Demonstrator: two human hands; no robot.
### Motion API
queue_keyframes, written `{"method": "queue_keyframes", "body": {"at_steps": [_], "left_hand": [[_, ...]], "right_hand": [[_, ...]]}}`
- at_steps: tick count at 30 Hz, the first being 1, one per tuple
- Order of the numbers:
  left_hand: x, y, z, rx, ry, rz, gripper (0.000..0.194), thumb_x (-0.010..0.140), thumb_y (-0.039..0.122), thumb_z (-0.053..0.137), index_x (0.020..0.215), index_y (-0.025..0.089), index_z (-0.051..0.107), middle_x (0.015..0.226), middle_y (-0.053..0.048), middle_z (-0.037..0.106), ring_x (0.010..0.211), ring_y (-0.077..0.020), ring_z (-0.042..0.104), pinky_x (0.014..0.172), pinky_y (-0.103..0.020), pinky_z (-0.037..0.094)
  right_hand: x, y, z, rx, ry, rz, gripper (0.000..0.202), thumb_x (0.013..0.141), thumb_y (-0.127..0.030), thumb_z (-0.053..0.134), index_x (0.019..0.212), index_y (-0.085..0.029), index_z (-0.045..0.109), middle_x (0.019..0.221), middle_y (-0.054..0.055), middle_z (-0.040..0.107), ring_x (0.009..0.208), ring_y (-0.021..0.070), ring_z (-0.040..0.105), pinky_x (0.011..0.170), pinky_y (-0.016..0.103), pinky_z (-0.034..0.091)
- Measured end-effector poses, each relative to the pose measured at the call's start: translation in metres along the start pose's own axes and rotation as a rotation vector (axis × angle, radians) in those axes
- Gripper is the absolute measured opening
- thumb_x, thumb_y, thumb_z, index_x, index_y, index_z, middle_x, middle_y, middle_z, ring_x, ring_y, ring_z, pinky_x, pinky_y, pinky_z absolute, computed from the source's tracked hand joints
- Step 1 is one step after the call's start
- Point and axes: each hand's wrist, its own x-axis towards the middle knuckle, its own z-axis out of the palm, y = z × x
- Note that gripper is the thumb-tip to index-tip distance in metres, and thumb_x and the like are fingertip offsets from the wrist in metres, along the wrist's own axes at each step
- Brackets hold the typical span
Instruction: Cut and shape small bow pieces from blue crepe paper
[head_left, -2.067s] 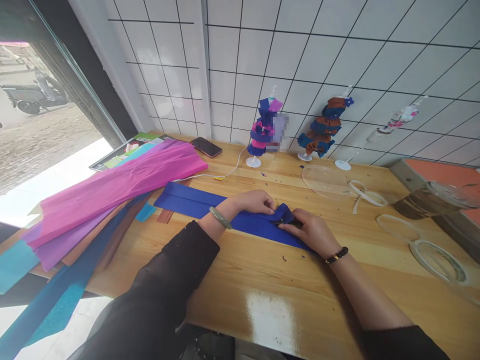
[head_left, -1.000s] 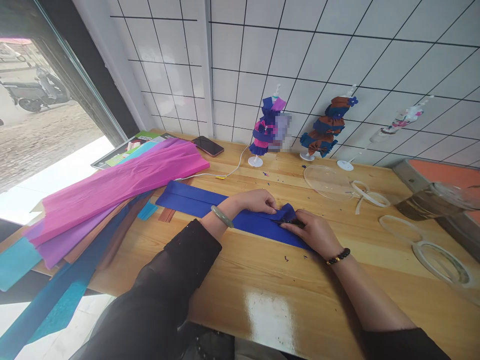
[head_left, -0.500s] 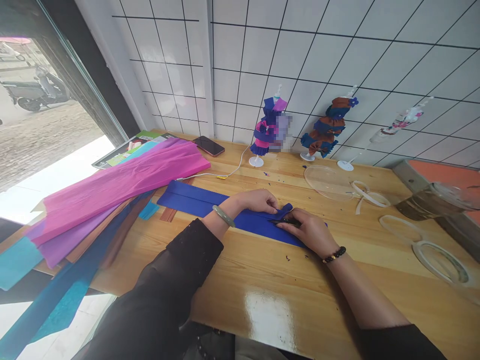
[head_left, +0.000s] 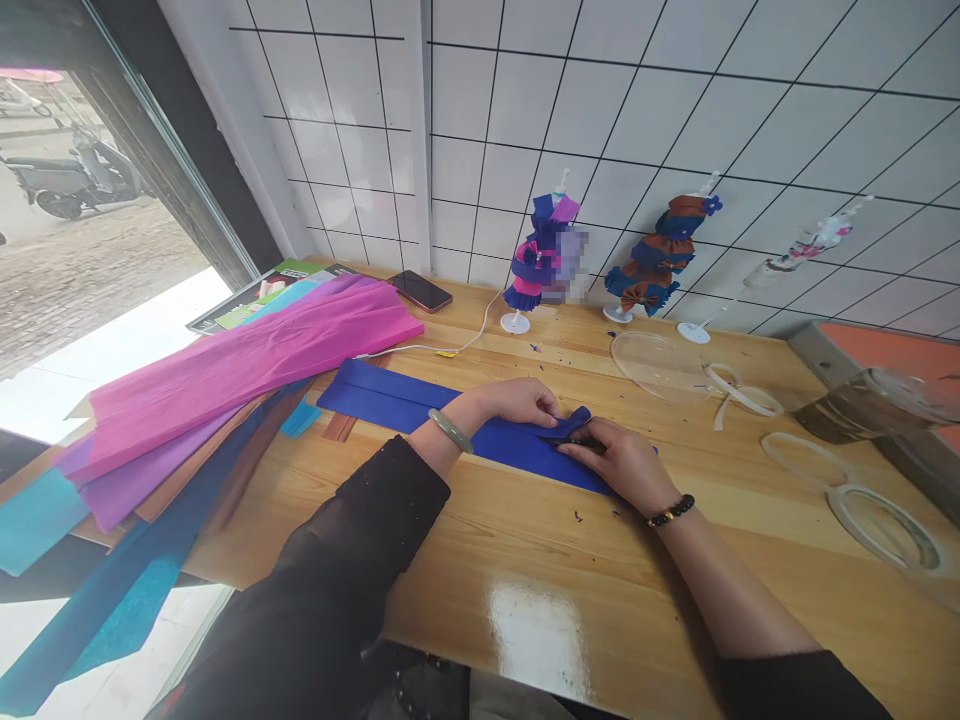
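Observation:
A long folded strip of blue paper (head_left: pixel 517 452) lies slantwise across the wooden table. My left hand (head_left: pixel 525 402), with a green bangle at its wrist, pinches the strip's upper edge near a small rolled or folded flap. Just right of it, my right hand (head_left: pixel 619 460), wearing a dark bead bracelet, is closed at the flap's lower side. In the earlier frame dark scissors show between its fingers; now they are mostly hidden under the hand and the flap.
Pink, purple, brown and blue paper sheets (head_left: pixel 247 375) are piled at the left. A phone (head_left: pixel 421 291), two dressed paper figures (head_left: pixel 536 255) (head_left: pixel 652 260) and a bare white stand (head_left: pixel 693 332) are along the wall. Tape rolls (head_left: pixel 885 528) and a glass jar (head_left: pixel 855 405) sit right.
The dark blades that showed beside my right hand are now barely visible under the blue flap. Both hands stay nearly in place; the whole view has shifted slightly.

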Motion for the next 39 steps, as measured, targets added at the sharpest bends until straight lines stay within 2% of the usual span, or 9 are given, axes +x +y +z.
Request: {"method": "queue_keyframes", "body": {"at_steps": [10,26,34,39], "left_hand": [[0.001,-0.003,0.000,-0.002,-0.003,0.015,0.016,0.074,0.027,0.056,0.071,0.014,0.065,0.065,0.003,0.058,0.066,-0.0095,0.049,0.064,-0.022,0.036],[0.002,-0.002,-0.001,0.008,-0.017,0.013,0.017,0.075,0.027,0.055,0.075,0.014,0.066,0.068,0.002,0.061,0.067,-0.0097,0.051,0.064,-0.021,0.037],[-0.022,-0.007,-0.021,0.177,-0.005,-0.100,0.028,0.064,0.023,0.065,0.092,0.018,0.067,0.081,0.000,0.066,0.072,-0.0121,0.055,0.063,-0.020,0.036],[-0.030,-0.011,-0.023,0.192,0.014,-0.121,0.027,0.066,0.022,0.063,0.092,0.017,0.067,0.078,0.001,0.065,0.070,-0.0112,0.055,0.060,-0.020,0.035]], "right_hand": [[0.003,-0.005,0.004,-0.003,0.019,-0.027,0.030,0.080,-0.050,0.054,0.082,-0.021,0.062,0.082,0.006,0.067,0.072,0.0201,0.064,0.065,0.032,0.049],[0.004,-0.005,0.007,-0.009,0.017,-0.008,0.029,0.080,-0.049,0.053,0.080,-0.022,0.064,0.081,0.005,0.069,0.071,0.0195,0.064,0.063,0.031,0.048],[0.004,-0.009,0.003,0.014,0.001,-0.003,0.030,0.080,-0.050,0.054,0.083,-0.022,0.063,0.083,0.005,0.068,0.073,0.0198,0.064,0.065,0.032,0.049],[0.004,-0.009,0.004,0.017,0.007,-0.013,0.029,0.080,-0.050,0.053,0.083,-0.022,0.063,0.084,0.005,0.068,0.074,0.0204,0.065,0.066,0.033,0.049]]}}
